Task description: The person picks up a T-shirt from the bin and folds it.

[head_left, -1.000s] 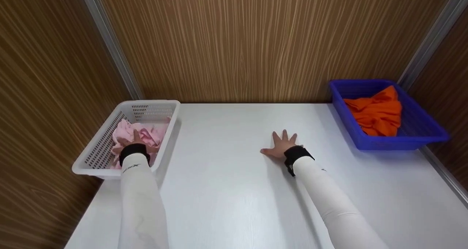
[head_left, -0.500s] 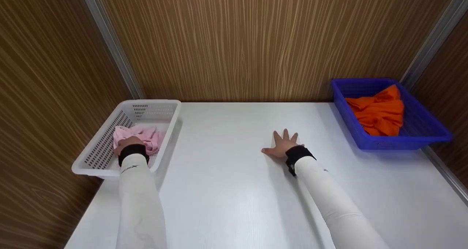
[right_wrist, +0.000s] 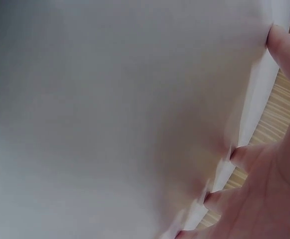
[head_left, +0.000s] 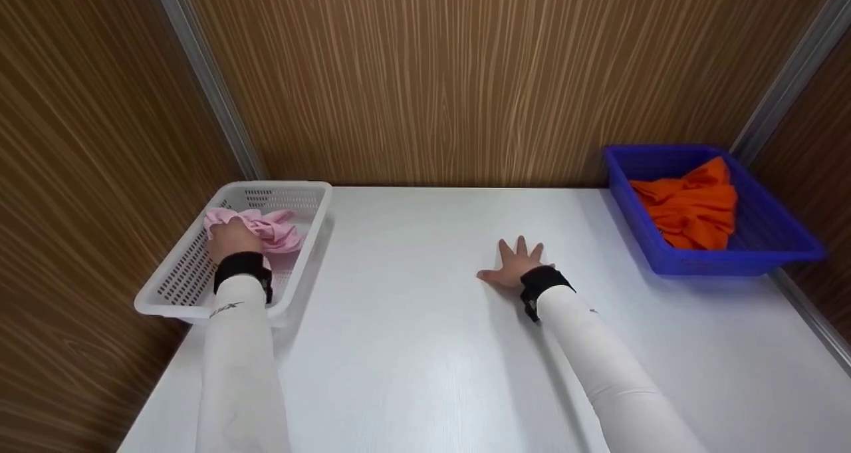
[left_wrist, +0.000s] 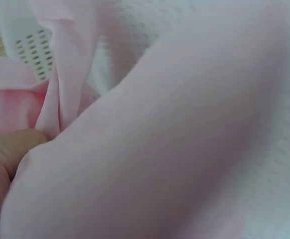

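My left hand (head_left: 234, 240) grips a bunched pink cloth (head_left: 276, 230) over the white basket (head_left: 319, 223). The cloth drapes forward and right of the knuckles, and its folds (left_wrist: 135, 149) fill most of the left wrist view, with a bit of the hand (left_wrist: 8, 154) at the left edge. My right hand (head_left: 515, 267) has its fingers spread wide, fingertips on the white table (head_left: 412, 346), and holds nothing. In the right wrist view its thumb and fingertips (right_wrist: 247, 157) touch the tabletop.
At the back right stands a blue basket (head_left: 731, 261) with a crumpled orange cloth (head_left: 695, 203) in it. A wood-grain panel (head_left: 425, 80) rises behind the table, and more panels stand at both sides.
My left hand has gone from spread fingers on the pink cloth to gripping it, and has lifted it up from the basket's bottom. The right hand stays in place.
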Action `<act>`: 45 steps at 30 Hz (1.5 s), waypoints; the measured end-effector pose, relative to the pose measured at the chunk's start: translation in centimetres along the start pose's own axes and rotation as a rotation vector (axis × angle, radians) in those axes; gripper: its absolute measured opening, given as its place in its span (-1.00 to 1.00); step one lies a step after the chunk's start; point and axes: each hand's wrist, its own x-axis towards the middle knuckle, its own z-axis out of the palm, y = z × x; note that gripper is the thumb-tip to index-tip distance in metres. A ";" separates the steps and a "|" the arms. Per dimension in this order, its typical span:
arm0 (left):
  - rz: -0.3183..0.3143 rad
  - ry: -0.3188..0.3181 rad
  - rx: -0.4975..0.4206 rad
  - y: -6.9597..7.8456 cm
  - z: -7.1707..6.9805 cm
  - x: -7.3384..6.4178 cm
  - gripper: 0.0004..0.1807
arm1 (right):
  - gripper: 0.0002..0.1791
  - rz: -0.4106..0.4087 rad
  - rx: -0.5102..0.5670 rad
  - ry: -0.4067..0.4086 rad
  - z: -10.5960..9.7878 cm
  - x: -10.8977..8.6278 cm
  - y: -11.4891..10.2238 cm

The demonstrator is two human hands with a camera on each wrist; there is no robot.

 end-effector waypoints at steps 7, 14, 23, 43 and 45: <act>0.041 0.155 -0.193 1.7 -1.9 0.6 -0.50 | 0.14 -0.007 0.005 0.002 0.3 0.1 0.1; 0.078 0.308 -0.370 3.7 -3.3 0.7 -0.57 | 0.13 0.006 -0.009 0.004 0.1 -0.1 0.0; 0.261 0.479 -0.547 8.2 -3.2 -0.1 -0.60 | 0.15 0.011 -0.014 0.000 0.1 0.1 0.0; 0.419 0.357 -0.877 15.4 7.1 -6.5 -0.56 | 0.14 0.027 0.034 0.013 0.4 1.2 0.0; 0.421 0.339 -0.891 16.0 8.5 -7.5 -0.59 | 0.14 0.046 0.094 0.040 0.7 1.5 0.2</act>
